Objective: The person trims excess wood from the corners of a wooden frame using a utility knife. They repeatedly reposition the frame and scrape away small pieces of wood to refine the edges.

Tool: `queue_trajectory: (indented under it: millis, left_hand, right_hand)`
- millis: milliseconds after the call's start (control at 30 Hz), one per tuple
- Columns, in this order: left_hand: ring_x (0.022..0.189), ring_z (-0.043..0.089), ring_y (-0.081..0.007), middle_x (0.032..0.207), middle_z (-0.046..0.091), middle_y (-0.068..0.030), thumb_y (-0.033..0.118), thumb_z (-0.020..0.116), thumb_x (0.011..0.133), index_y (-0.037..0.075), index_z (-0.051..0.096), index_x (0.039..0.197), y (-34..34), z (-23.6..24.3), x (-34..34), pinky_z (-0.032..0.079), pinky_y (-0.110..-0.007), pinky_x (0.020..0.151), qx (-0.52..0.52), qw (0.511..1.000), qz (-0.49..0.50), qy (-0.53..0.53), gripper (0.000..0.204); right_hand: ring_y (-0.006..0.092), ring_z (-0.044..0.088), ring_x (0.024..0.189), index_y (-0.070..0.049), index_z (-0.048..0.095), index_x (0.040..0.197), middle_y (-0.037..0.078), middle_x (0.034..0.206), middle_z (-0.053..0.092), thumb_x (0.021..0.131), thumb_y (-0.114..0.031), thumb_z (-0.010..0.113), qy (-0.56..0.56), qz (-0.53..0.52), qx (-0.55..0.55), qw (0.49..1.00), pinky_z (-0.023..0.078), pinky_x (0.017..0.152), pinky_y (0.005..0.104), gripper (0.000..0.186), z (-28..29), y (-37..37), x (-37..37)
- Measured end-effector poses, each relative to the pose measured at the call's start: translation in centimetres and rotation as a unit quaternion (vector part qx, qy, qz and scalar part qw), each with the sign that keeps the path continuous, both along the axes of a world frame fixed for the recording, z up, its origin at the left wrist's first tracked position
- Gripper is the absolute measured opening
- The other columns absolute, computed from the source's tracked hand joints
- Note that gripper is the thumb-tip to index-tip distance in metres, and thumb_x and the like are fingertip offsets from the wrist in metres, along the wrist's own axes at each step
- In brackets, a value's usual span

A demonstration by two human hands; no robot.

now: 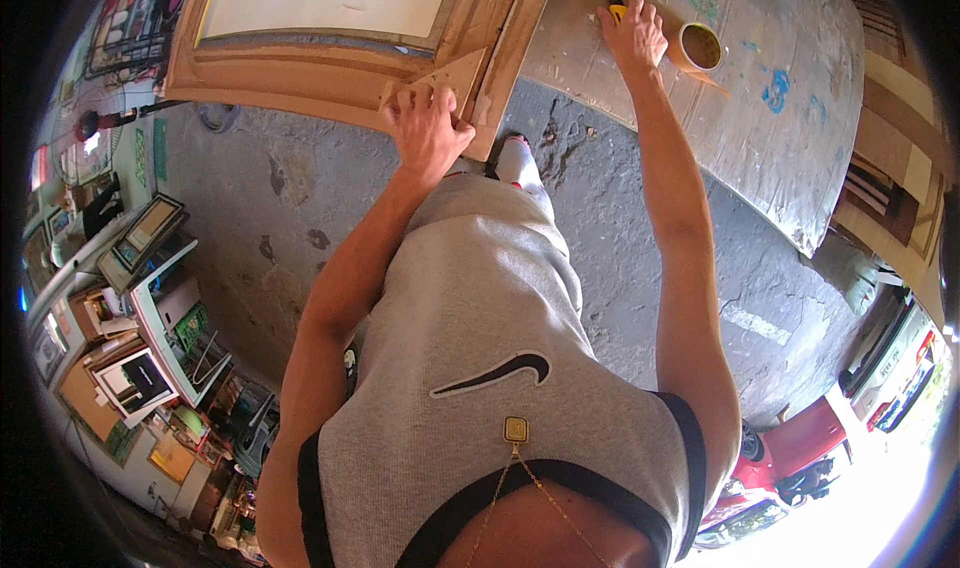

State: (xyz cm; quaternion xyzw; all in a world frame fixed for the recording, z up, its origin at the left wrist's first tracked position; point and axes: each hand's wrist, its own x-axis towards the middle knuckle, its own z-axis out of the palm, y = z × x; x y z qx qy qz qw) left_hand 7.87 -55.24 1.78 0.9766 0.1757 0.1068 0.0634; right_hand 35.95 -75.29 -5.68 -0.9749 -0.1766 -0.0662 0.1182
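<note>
The wooden frame lies at the front left, beside the tabletop. Its sides look joined, and a pale sheet shows inside it. The work at the near right corner looks not yet done, I think, as a flat three-sided piece lies there. The left arm bends at the elbow, and the left hand rests on that corner with curled fingers. I cannot tell if it pinches anything. The right arm reaches out almost straight. The right hand is curled narrow over a yellow tool; I cannot tell if it grips.
</note>
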Motion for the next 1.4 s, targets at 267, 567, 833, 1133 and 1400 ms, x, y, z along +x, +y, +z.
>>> queue_trajectory:
  millis: [267, 567, 833, 1133, 1400]
  left_hand:
    - [0.097, 0.053, -0.0293, 0.097, 0.055, -0.0035, 0.03, 0.082, 0.057, 0.018, 0.057, 0.097, 0.4, 0.1, 1.2, 0.035, -0.048, 0.088, -0.016, 1.0, 0.009, -0.007, 0.049]
    - [0.107, 0.05, -0.0329, 0.107, 0.055, -0.0072, 0.029, 0.084, 0.057, 0.02, 0.054, 0.109, 0.5, 0.1, 0.0, 0.036, -0.05, 0.09, -0.073, 0.997, 0.019, 0.023, 0.061]
    - [0.104, 0.051, -0.0355, 0.108, 0.056, -0.0081, 0.032, 0.083, 0.061, 0.018, 0.056, 0.11, 0.9, -0.2, -2.0, 0.038, -0.051, 0.088, -0.089, 0.995, 0.022, -0.03, 0.058]
    - [0.1, 0.053, -0.0334, 0.105, 0.062, -0.0082, 0.039, 0.082, 0.068, 0.014, 0.062, 0.112, 4.3, -1.3, -6.3, 0.039, -0.046, 0.087, -0.037, 0.99, 0.022, -0.137, 0.054]
    - [0.096, 0.059, -0.032, 0.093, 0.068, -0.0076, 0.056, 0.08, 0.07, 0.01, 0.071, 0.099, 9.2, -2.9, -4.6, 0.041, -0.047, 0.086, -0.09, 0.984, 0.137, -0.072, 0.055]
  right_hand:
    - [0.0352, 0.049, 0.114, -0.014, 0.065, 0.113, 0.015, 0.123, 0.054, 0.076, -0.037, 0.076, -0.157, 0.118, 0.125, 0.973, 0.042, 0.091, 0.0516, 0.045, 3.5, 2.7, -4.8]
    - [0.0333, 0.042, 0.13, -0.022, 0.076, 0.091, 0.009, 0.136, 0.05, 0.078, -0.028, 0.075, -0.006, 0.397, 0.162, 0.904, 0.038, 0.102, 0.0498, 0.015, 5.6, 5.5, -15.5]
    - [0.0336, 0.027, 0.144, -0.026, 0.077, 0.1, 0.01, 0.15, 0.039, 0.087, -0.039, 0.067, 0.057, 0.424, 0.139, 0.893, 0.025, 0.116, 0.0541, 0.021, 5.0, 5.4, -18.0]
    - [0.0315, 0.024, 0.146, -0.029, 0.076, 0.106, 0.008, 0.15, 0.038, 0.094, -0.043, 0.06, 0.062, 0.424, 0.113, 0.897, 0.021, 0.118, 0.0556, 0.025, 5.4, 5.0, -19.0]
    - [0.03, 0.029, 0.142, -0.025, 0.075, 0.109, 0.008, 0.141, 0.043, 0.092, -0.038, 0.062, 0.047, 0.435, 0.109, 0.893, 0.022, 0.118, 0.0555, 0.025, 5.2, 5.0, -20.4]
